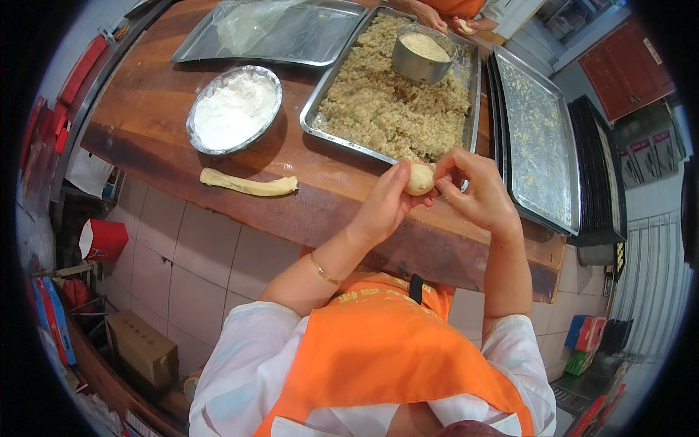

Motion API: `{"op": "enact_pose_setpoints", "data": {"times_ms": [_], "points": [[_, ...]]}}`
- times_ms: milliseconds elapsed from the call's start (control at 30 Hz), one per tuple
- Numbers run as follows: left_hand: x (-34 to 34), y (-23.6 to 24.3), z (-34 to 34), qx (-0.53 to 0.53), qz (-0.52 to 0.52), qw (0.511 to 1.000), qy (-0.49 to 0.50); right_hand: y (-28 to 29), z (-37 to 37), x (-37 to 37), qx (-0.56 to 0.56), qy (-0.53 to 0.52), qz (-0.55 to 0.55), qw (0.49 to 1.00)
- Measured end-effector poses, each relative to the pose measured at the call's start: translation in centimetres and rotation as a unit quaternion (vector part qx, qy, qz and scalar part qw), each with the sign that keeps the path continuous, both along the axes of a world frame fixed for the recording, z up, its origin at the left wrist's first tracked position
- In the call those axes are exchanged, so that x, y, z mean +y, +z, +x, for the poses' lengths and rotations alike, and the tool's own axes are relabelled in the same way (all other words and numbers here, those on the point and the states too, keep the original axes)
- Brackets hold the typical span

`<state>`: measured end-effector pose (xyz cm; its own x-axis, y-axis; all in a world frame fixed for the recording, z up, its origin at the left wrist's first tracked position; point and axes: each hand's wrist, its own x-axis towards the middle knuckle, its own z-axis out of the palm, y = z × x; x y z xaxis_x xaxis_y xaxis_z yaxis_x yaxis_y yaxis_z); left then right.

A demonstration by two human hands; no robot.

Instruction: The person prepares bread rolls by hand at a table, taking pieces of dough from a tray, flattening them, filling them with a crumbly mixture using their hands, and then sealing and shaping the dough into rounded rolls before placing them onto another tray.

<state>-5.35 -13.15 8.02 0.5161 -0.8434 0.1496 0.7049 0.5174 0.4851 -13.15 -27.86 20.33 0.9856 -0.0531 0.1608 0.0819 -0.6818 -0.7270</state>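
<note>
Between my two hands, above the table's near edge, is a pale, rounded dough ball [420, 179]. My left hand [389, 200] cradles it from the left, with the thumb along its side. At its right side, my right hand [477, 191] pinches with bent fingers at the dough's edge. Just beyond the hands, a large metal tray [312, 125] holds a crumbly, greenish-brown filling [397, 95]. A strip of pale dough [249, 183] lies on the wooden table to the left, in front of a metal bowl of white flour [237, 109].
A round tin [424, 57] of pale grains stands in the filling. Stacked baking trays [539, 131] overhang the table's right side. Another metal tray [306, 36] with a plastic bag [251, 25] lies at the back. Across the table, another person's hand [466, 27] holds dough.
</note>
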Motion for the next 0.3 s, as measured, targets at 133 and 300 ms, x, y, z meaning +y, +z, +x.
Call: {"op": "enact_pose_setpoints", "data": {"times_ms": [133, 300], "points": [[0.7, 2.6, -0.4, 0.058, 0.034, 0.998, 0.017, 0.0, 0.0, -0.1, -0.004, 0.008, -0.059, 0.998], [1.2, 0.0, 0.7, -0.02, 0.018, 0.999, -0.029, 0.4, 0.3, 0.2, -0.011, 0.029, -0.071, 0.997]]}}
